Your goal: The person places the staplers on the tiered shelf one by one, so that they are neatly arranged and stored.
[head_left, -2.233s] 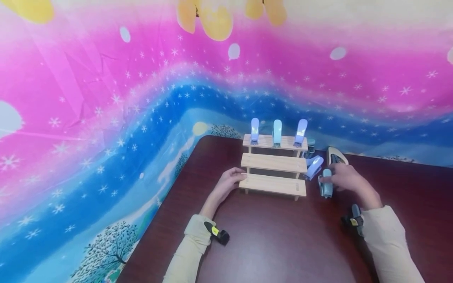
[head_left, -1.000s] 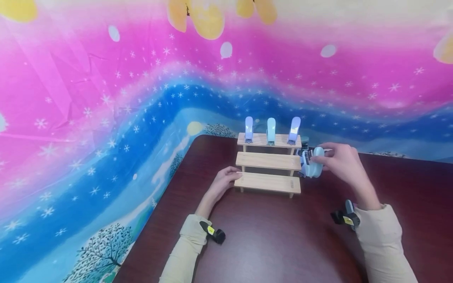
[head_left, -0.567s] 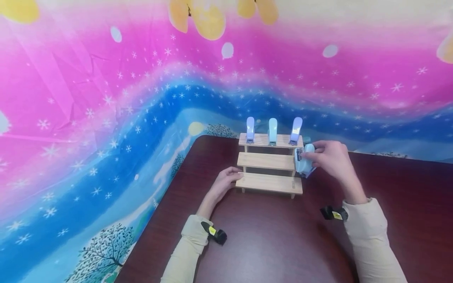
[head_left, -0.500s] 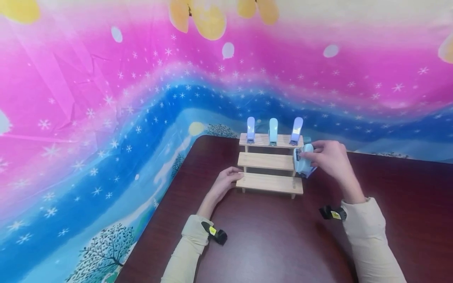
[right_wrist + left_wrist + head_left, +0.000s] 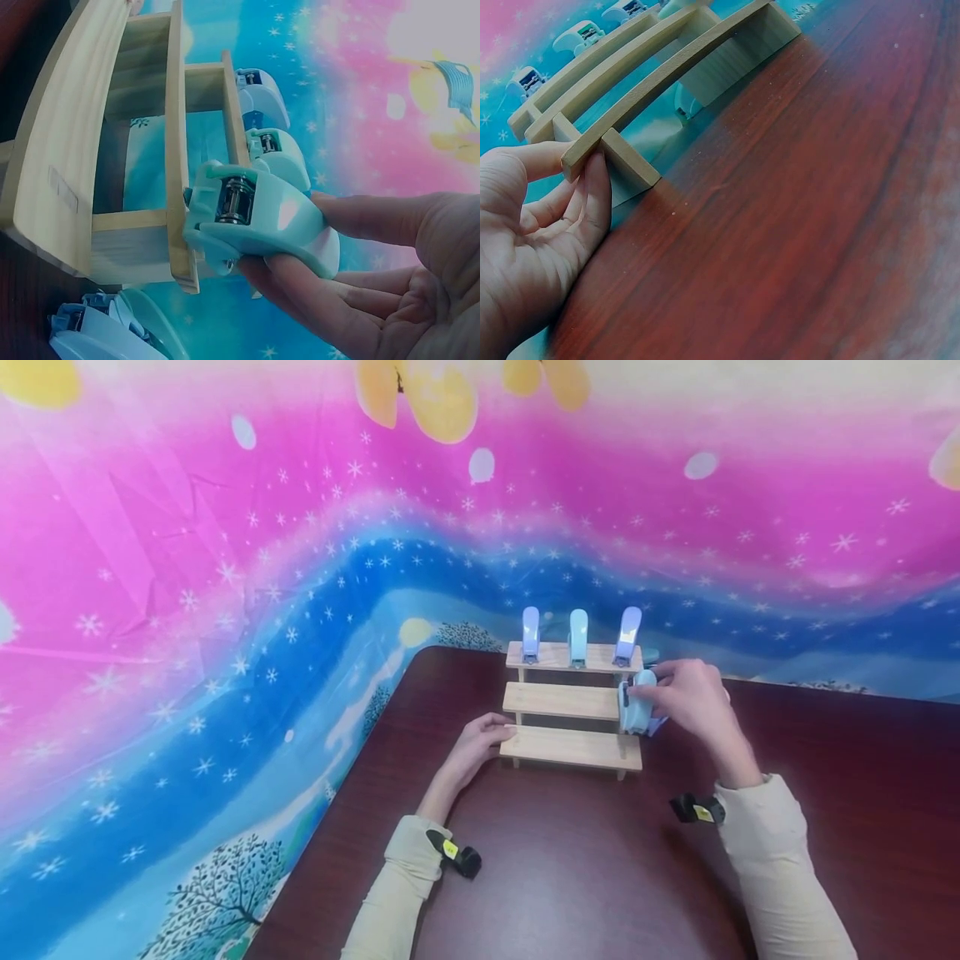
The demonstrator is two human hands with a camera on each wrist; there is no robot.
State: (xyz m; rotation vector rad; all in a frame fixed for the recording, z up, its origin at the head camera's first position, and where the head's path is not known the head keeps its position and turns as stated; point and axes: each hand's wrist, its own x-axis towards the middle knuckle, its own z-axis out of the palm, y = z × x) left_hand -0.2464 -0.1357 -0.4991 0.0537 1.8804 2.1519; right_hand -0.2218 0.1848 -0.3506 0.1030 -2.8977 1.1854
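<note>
My left hand [image 5: 476, 747] grips the left end of the bottom shelf of a three-tier wooden stand [image 5: 572, 747], thumb on top and fingers beneath. My right hand [image 5: 693, 693] pinches a mint-green hole punch [image 5: 637, 703] between thumb and fingers. That punch is at the right end of the middle shelf; whether it touches the board I cannot tell. In the right wrist view, its metal spring [image 5: 236, 201] faces the stand. Lined up along the top shelf are a lilac punch [image 5: 531, 635], a mint punch [image 5: 578, 637] and another lilac punch [image 5: 628, 635].
A bluish punch [image 5: 101, 334] and a green one [image 5: 156, 322] lie beside the stand's right side, mostly hidden in the head view. The dark red table [image 5: 570, 868] reaches back to a printed cloth [image 5: 300, 568].
My right hand has lifted the mint punch off the table and carried it left to the middle shelf's right end. The left hand stays on the stand.
</note>
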